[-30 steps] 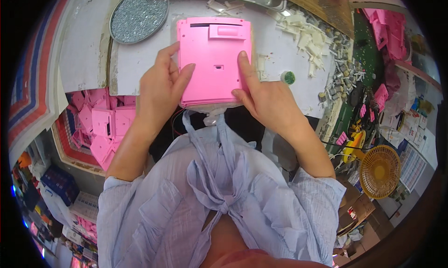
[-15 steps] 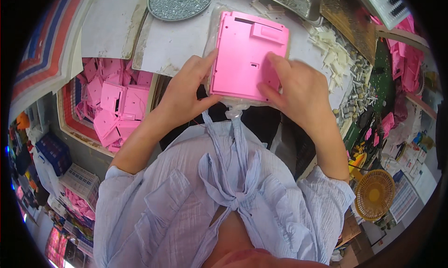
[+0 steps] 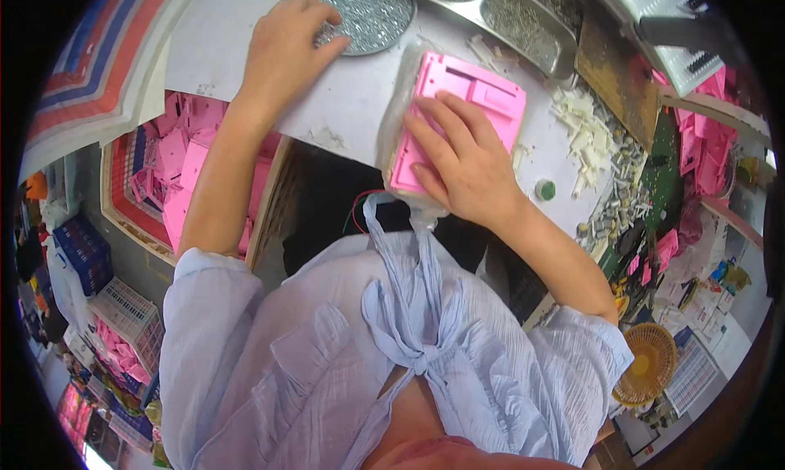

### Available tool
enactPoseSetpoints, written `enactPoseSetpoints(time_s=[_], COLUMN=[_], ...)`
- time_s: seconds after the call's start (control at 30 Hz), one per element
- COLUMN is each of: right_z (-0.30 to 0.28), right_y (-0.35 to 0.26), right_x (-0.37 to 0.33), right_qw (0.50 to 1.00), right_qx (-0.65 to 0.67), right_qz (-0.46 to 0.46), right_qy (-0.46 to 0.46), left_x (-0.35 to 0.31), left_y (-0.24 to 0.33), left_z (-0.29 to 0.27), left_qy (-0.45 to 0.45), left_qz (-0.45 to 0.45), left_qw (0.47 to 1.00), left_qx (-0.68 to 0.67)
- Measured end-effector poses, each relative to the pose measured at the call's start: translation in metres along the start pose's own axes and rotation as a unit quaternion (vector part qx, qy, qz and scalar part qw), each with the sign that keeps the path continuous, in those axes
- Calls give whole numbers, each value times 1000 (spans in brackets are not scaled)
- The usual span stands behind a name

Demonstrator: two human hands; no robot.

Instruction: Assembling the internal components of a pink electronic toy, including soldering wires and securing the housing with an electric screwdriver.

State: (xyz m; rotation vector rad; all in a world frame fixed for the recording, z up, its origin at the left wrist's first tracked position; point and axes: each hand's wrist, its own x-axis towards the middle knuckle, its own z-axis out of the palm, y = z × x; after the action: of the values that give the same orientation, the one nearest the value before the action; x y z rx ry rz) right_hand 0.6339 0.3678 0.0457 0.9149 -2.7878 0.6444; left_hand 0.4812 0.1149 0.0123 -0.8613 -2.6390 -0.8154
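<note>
A flat pink plastic casing (image 3: 458, 89) with a slot and a raised rectangular block lies on a plastic-wrapped pad at the table's near edge. My right hand (image 3: 470, 163) rests across its lower middle, fingers stretched out and lying on the surface. At the upper left, my left hand (image 3: 286, 49) reaches to a round dish (image 3: 415, 16) heaped with small silvery screws. Its thumb and forefinger are apart over the dish's left rim; the other fingertips are partly hidden. I see nothing held in it.
A steel divided tray (image 3: 564, 61) of small metal parts stands at the back. White plastic pieces (image 3: 585, 126) and metal cylinders (image 3: 625, 188) lie at the right, near a small green-topped round piece (image 3: 545, 189). Below left, a lined bin holds pink casings (image 3: 173, 155).
My left hand has left the casing's left side and moved up-left to the screw dish. My right hand has shifted further onto the casing. The whole view has shifted slightly.
</note>
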Motion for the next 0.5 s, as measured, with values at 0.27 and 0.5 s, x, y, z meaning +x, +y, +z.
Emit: enactPoseSetpoints(time_s=[0.27,0.5], right_z=[-18,36], right_y=[44,88], right_x=[106,185], right_qw=[996,972], right_qx=[-67,-217], right_qz=[-19,-53], right_qy=[62,-75], left_x=[19,11], left_y=[-20,-25], left_z=[9,-1], left_qy=[1,32], left_qz=[12,-17], left_qw=[1000,999], left_qx=[16,16])
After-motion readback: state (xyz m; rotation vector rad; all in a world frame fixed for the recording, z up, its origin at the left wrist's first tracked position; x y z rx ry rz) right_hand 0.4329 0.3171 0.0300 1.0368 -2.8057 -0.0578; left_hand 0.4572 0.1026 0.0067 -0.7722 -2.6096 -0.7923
